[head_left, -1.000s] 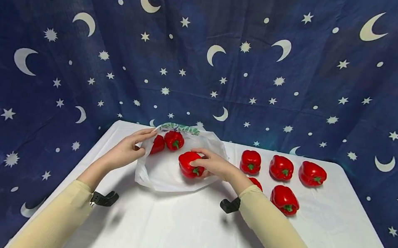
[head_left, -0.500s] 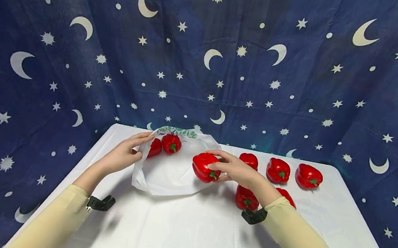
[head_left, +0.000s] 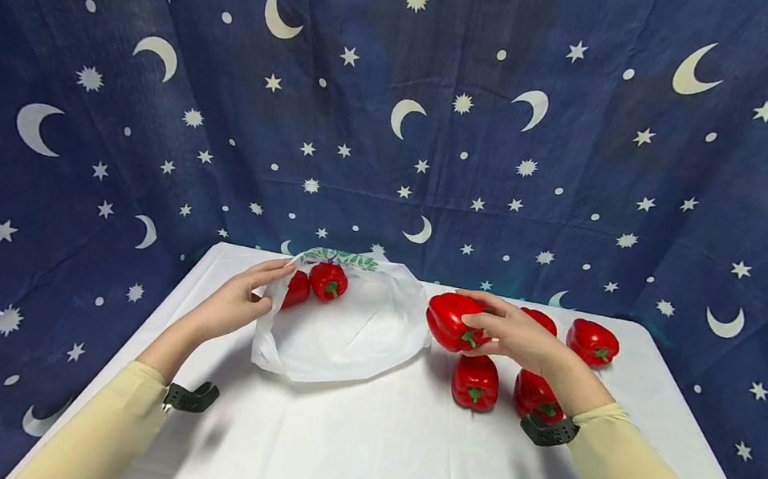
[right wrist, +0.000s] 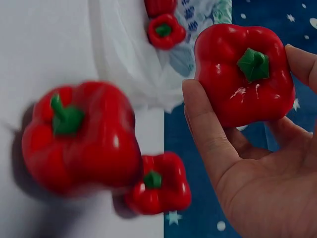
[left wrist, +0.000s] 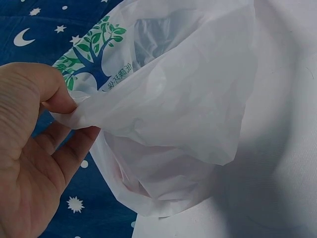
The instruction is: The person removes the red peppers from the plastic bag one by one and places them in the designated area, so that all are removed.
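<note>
We see the left hand point(head_left: 230, 302) pinching the rim of a white plastic bag point(head_left: 355, 349) between thumb and fingers, and the right hand point(head_left: 517, 334) holding a red bell pepper point(head_left: 449, 321), its green stem turned toward us. We find that pepper raised over the tabletop point(head_left: 356, 454), by the bag's right edge. Inside the bag's left part, we make out two more peppers, a whole one point(head_left: 329, 282) and a partly covered one point(head_left: 297, 290). To the right of the bag, we count a front pepper point(head_left: 475, 383), a far-right pepper point(head_left: 592, 342) and two others partly hidden by the right arm; we cannot quite tell whether another sits behind the held one.
</note>
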`<state>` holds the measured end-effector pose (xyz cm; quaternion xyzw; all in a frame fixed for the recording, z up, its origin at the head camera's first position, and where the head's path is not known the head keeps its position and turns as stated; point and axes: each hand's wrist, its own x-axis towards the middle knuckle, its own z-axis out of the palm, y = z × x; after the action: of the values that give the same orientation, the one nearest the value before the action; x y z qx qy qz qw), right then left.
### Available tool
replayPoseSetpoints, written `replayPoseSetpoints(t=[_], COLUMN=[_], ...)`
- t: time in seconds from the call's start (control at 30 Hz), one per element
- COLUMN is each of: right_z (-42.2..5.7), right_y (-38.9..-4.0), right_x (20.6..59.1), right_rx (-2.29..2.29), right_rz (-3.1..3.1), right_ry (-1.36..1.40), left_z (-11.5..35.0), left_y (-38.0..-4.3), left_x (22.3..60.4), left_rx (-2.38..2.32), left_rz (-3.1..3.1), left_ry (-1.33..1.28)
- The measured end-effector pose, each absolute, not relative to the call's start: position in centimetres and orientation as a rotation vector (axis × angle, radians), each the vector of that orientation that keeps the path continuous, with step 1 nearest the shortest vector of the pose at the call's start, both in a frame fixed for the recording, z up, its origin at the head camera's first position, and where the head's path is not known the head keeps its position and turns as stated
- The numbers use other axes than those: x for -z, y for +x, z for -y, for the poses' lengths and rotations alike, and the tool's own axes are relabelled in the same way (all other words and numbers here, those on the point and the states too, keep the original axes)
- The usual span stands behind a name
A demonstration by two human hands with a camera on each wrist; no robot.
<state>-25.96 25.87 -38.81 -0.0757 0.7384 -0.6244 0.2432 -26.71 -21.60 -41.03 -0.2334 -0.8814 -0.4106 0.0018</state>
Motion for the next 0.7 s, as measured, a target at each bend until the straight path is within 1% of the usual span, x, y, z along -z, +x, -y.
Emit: replayPoseSetpoints(t=[0.7], right_z=[-35.8], right_y=[-23.0], right_x=[38.1], right_rx=[1.802], right_rz=[-2.099], right_ry=[-0.099], left_z=[21.4], left_y=[-26.5], left_x=[40.8], left_rx=[1.289], left_rz=[2.785], left_ry=[-0.71])
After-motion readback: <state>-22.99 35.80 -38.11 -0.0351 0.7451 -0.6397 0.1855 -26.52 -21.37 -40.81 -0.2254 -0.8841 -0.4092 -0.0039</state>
